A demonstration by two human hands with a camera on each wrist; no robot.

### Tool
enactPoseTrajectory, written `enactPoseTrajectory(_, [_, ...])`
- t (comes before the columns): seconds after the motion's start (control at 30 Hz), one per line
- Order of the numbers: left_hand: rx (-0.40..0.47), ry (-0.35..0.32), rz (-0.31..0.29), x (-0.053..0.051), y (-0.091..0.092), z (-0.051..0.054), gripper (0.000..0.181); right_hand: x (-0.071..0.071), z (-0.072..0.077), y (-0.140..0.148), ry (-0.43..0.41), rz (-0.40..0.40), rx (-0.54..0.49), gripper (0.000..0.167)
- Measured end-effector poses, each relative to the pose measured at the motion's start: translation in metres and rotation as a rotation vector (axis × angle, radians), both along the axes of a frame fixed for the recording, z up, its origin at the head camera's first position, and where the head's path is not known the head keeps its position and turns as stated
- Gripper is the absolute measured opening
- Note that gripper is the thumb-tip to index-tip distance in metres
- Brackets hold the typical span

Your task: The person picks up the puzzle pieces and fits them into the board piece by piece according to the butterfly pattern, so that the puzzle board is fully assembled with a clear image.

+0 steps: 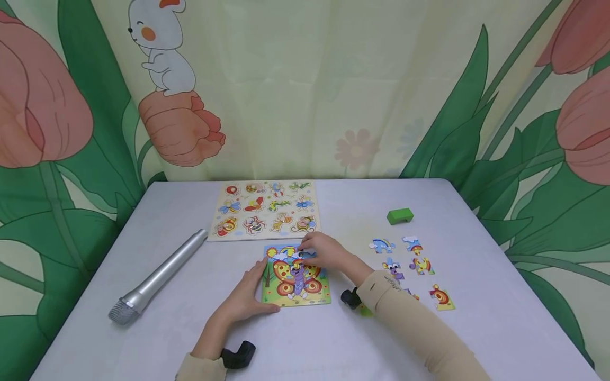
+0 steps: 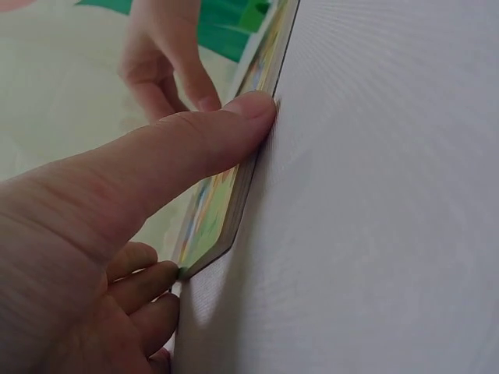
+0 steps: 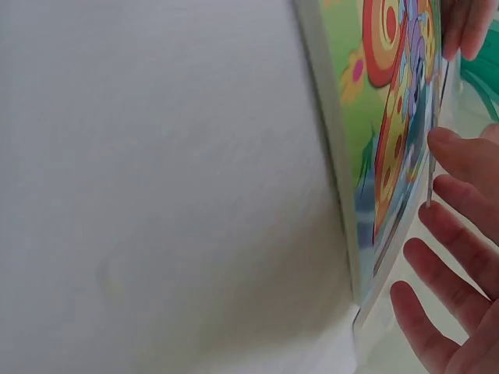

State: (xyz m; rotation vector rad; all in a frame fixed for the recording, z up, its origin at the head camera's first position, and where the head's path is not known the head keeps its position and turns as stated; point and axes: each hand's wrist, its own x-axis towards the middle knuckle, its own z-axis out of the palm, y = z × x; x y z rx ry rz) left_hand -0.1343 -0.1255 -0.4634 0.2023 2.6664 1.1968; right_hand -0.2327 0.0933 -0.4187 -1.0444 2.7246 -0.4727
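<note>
The square butterfly puzzle board point(image 1: 297, 301) lies flat on the table. My left hand point(image 1: 245, 296) is spread around its lower left corner; in the left wrist view the left hand's straight thumb point(image 2: 187, 144) rests along the edge of the board point(image 2: 222, 210). Over the board's upper right part, my right hand point(image 1: 326, 253) pinches a small puzzle piece. Seen from the right wrist, a thin piece edge point(image 3: 430, 185) stands between thumb and fingertips of the right hand point(image 3: 460, 241), beside the board point(image 3: 359, 156). The piece's picture is mostly hidden.
Several loose puzzle pieces point(image 1: 421, 266) lie to the right, some partly behind the right sleeve point(image 1: 414, 323). A green block point(image 1: 400, 216) stands behind them. A larger insect picture board point(image 1: 267, 235) lies behind the puzzle, and a silver microphone point(image 1: 159, 278) lies at the left.
</note>
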Motion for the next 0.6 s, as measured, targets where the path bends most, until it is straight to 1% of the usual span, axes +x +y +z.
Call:
enactPoseTrajectory(0.13, [0.0,0.007,-0.009,0.0,-0.001,0.0,0.111,0.0,-0.004,-0.011,0.015,-0.002,0.041,0.034])
enactPoseTrajectory(0.2, [-0.002,0.015,-0.016,0.0,-0.001,0.001,0.111,0.0,-0.005,-0.016,0.014,-0.009,0.043,0.034])
enactPoseTrajectory(0.27, [-0.006,0.025,-0.024,0.0,-0.002,0.001,0.111,0.0,-0.005,-0.021,0.018,-0.01,0.046,0.034])
enactPoseTrajectory(0.5, [-0.001,0.033,-0.025,0.0,-0.002,0.001,0.11,0.001,-0.003,-0.035,0.059,0.012,0.081,0.035])
enactPoseTrajectory(0.6, [-0.004,0.039,-0.027,0.0,-0.002,0.0,0.11,0.0,-0.003,-0.038,0.07,0.006,0.085,0.034])
